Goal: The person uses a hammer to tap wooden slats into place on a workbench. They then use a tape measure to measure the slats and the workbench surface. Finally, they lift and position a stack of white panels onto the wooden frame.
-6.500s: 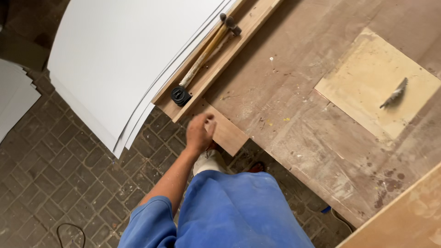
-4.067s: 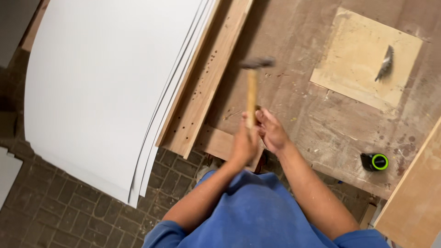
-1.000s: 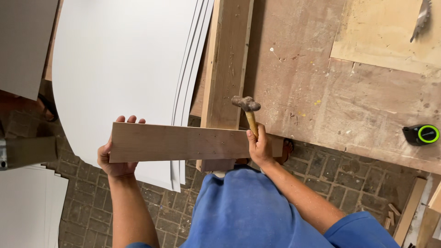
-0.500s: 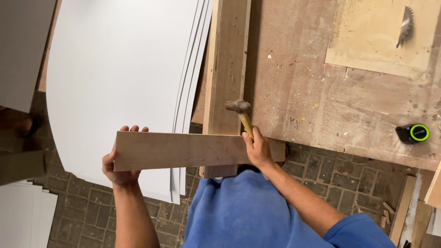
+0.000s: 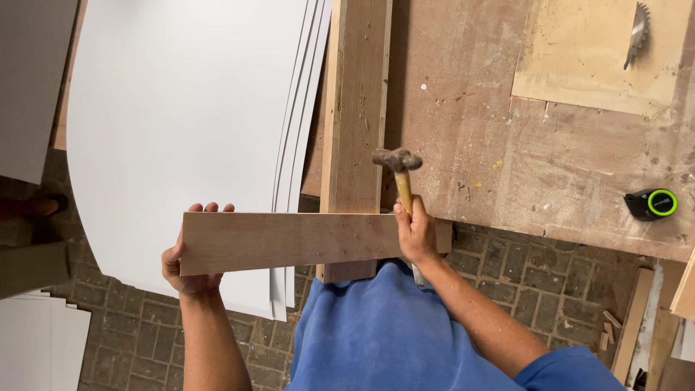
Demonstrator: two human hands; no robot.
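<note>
Two hands were busy: our left hand (image 5: 187,269) had its fingers clamped on the left end of the short board (image 5: 304,241), held in the air off the counter's (image 5: 536,181) front edge, across the long plank (image 5: 356,108). Our right hand (image 5: 415,233) gripped the hammer (image 5: 398,174) against the board's right end. We judged a slack grip could drop either. We saw no containers.

A: What sits on the worn workbench (image 5: 550,181)?
B: Tape measure (image 5: 653,204) near right edge, saw blade (image 5: 637,32) poking through pale plywood panel (image 5: 586,58)

A: Left side?
B: White sheets (image 5: 181,130) stacked over brick floor (image 5: 536,275)
</note>
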